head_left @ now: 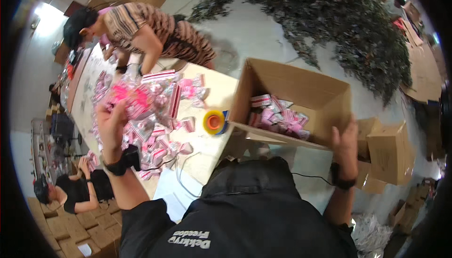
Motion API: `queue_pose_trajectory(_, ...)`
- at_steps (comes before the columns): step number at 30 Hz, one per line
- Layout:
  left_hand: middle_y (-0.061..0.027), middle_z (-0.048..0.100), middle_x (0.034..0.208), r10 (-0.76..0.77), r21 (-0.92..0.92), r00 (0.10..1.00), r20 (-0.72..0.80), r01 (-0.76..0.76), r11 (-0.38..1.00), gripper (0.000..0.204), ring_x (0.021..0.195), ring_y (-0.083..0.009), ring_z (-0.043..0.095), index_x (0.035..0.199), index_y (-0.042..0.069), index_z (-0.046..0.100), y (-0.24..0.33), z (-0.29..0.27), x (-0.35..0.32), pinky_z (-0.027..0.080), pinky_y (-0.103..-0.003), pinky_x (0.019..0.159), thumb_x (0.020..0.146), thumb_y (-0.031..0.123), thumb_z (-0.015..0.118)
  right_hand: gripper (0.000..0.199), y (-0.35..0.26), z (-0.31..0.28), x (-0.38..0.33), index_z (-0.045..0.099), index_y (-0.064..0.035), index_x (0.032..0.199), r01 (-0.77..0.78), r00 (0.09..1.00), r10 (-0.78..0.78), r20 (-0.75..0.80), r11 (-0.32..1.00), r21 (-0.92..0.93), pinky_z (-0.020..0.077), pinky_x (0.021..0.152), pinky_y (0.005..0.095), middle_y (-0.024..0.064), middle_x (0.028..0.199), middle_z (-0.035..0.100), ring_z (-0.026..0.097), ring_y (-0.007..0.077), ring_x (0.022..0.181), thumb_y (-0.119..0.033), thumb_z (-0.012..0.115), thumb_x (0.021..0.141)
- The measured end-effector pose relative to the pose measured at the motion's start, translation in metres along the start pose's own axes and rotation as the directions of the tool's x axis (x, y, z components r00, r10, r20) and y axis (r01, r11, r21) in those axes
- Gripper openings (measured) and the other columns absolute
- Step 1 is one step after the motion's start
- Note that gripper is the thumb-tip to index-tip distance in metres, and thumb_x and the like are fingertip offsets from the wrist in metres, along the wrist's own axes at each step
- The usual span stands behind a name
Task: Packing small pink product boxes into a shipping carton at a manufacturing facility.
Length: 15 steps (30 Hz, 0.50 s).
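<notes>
My left hand [112,123] is raised over the table, its fingers closed on a bright pink packet [130,101] that is smeared by motion. Beneath it spreads a heap of small pink-and-silver wrapped packets [157,152]. My right hand [346,142] is open at the right side of a cardboard box [301,76], fingers stretched out along its near right corner; whether it touches the cardboard I cannot tell. Several similar packets [282,116] lie at the bottom left inside the box.
A yellow tape roll [214,122] lies on the table [212,81] left of the box. White paper [174,194] and a thin cable lie closer. One co-worker [136,36] bends over the far side; another [77,189] is at left. Another carton [388,149] stands right.
</notes>
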<state>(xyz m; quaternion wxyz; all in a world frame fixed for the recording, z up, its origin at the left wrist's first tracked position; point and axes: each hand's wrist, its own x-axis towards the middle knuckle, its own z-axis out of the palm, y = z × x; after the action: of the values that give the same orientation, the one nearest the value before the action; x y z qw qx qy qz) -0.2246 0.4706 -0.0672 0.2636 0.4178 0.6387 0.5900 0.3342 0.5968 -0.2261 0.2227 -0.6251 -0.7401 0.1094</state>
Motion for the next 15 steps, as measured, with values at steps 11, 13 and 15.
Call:
queue_pose_trajectory(11, -0.0047, 0.068, 0.085, 0.153, -0.060, 0.813, 0.562, -0.144, 0.988, 0.019, 0.075, -0.0075, 0.061, 0.104, 0.000, 0.065, 0.022, 0.287, -0.020, 0.050, -0.027, 0.068, 0.092, 0.014, 0.067, 0.058, -0.003, -0.002, -0.006, 0.028, 0.0013, 0.150, -0.050, 0.995, 0.074, -0.072, 0.955, 0.294, 0.0433, 0.100, 0.0449, 0.0278, 0.133, 0.049, 0.052, 0.0438, 0.118, -0.003, 0.049, 0.096)
queue_pose_trajectory(13, -0.0166, 0.063, 0.073, 0.073, 0.126, 0.725, 0.685, -0.216, 0.968, 0.019, 0.065, -0.0221, 0.063, 0.102, 0.001, 0.063, 0.010, 0.333, -0.037, 0.049, -0.033, 0.063, 0.090, 0.016, 0.066, 0.053, 0.006, 0.004, -0.009, 0.031, 0.0015, 0.149, -0.060, 0.990, 0.095, -0.102, 0.951, 0.305, 0.0416, 0.103, 0.0434, 0.0276, 0.138, 0.048, 0.049, 0.0431, 0.125, -0.005, 0.046, 0.098)
queue_pose_trajectory(15, -0.0156, 0.069, 0.097, -0.038, 0.278, 0.592, 0.805, -0.319, 0.906, 0.033, 0.086, -0.0247, 0.068, 0.118, 0.003, 0.062, -0.022, 0.355, -0.053, 0.052, -0.037, 0.075, 0.089, 0.016, 0.068, 0.051, 0.000, 0.004, -0.011, 0.034, 0.0010, 0.148, -0.136, 0.982, 0.175, -0.072, 0.919, 0.371, 0.0408, 0.105, 0.0423, 0.0264, 0.138, 0.049, 0.050, 0.0401, 0.127, -0.004, 0.046, 0.098)
